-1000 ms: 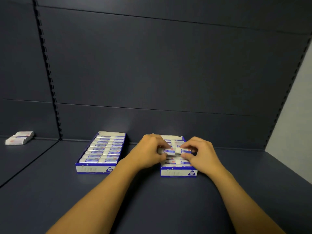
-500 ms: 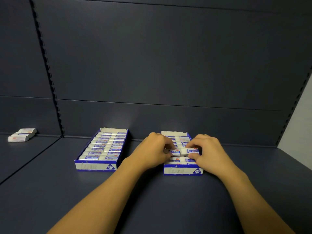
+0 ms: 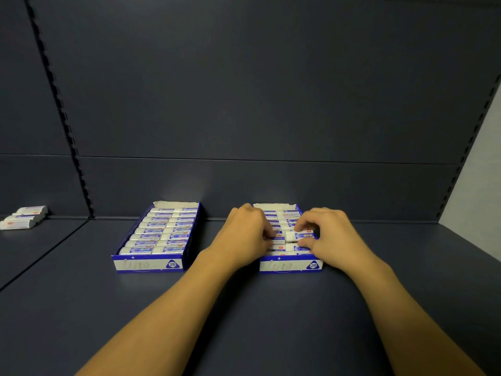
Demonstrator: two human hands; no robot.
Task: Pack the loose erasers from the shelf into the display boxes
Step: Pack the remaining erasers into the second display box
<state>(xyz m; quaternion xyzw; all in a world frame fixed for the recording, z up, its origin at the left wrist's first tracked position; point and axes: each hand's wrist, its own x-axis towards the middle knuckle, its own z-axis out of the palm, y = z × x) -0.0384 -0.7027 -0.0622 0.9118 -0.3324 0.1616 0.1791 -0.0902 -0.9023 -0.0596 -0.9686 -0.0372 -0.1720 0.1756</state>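
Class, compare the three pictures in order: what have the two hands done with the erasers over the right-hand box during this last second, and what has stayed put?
Both hands stayed over the right box. The right hand keeps pinching one eraser and has lowered it toward the rows; the left hand keeps its fingers curled at the left column. The full left box and the loose erasers at far left are unchanged.

The left hand (image 3: 245,237) hides its own fingertips and the box's (image 3: 290,266) left column.
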